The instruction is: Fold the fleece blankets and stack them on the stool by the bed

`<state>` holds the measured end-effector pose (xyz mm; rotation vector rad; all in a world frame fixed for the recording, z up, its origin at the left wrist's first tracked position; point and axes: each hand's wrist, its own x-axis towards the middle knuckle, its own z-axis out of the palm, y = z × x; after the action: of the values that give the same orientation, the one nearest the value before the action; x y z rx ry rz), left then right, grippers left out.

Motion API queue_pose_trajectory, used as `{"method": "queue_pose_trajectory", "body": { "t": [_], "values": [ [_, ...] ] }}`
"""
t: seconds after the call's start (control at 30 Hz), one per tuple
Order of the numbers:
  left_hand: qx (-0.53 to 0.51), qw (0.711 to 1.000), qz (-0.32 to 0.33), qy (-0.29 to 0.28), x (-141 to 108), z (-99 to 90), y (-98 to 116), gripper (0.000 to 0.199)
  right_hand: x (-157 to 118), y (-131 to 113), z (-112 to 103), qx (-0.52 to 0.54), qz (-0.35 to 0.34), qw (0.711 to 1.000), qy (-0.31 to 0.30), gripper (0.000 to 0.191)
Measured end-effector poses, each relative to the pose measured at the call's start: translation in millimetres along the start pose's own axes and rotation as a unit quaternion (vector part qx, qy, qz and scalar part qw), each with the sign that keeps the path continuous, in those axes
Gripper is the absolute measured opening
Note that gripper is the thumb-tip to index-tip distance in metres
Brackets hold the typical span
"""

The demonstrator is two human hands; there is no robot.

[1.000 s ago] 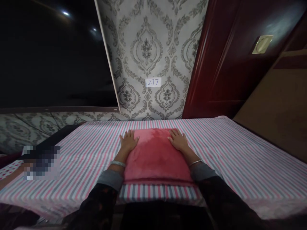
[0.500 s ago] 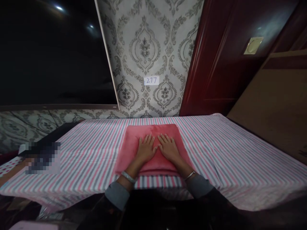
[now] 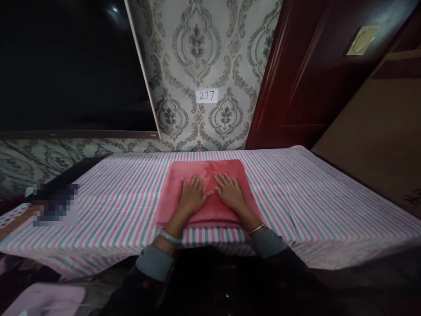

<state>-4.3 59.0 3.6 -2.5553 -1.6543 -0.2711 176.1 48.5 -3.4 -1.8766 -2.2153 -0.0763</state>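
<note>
A folded pink plush cloth (image 3: 217,215) lies flat on the striped tablecloth (image 3: 125,193), its layered edge facing me. My left hand (image 3: 193,195) rests palm down on the left half of the cloth, fingers spread and thumb pointing inward. On the right half, my right hand (image 3: 230,193) is also laid flat, its fingers stretched forward. Neither hand grips anything. The two hands are a short gap apart. What lies inside the folds is hidden.
A large dark television screen (image 3: 72,66) stands at the back left. Behind the table are patterned wallpaper (image 3: 197,52) and a dark red door (image 3: 296,87). A brown cardboard panel (image 3: 378,131) leans at the right. Another person's arm (image 3: 16,224) reaches in at the left edge.
My left hand has slid a little to the left over the cloth, widening the gap between the hands. My right hand stays nearly in place. The view has tilted slightly downward.
</note>
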Motion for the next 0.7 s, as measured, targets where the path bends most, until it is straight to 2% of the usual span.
{"method": "queue_pose_trajectory", "body": {
  "t": [0.27,0.5,0.6,0.7],
  "values": [
    [0.059,0.993,-0.098,-0.025,-47.6,-16.6,-42.0,0.062,-14.4,4.8,-8.1,-0.002,-0.002,1.0,-0.005,0.053],
    [0.063,0.981,-0.182,-0.034,-87.4,-22.4,-60.8,0.055,-74.2,24.0,-8.1,-0.024,0.015,1.0,-0.009,0.053],
    [0.058,0.981,-0.185,0.006,-86.4,-38.1,-49.3,0.049,-86.3,34.3,-17.6,-0.006,0.018,1.0,0.0,0.049],
    [0.027,0.99,-0.126,0.053,-69.2,-51.9,-13.5,0.046,-75.4,38.3,-29.5,0.044,0.003,0.998,0.041,0.048]
  ]
}}
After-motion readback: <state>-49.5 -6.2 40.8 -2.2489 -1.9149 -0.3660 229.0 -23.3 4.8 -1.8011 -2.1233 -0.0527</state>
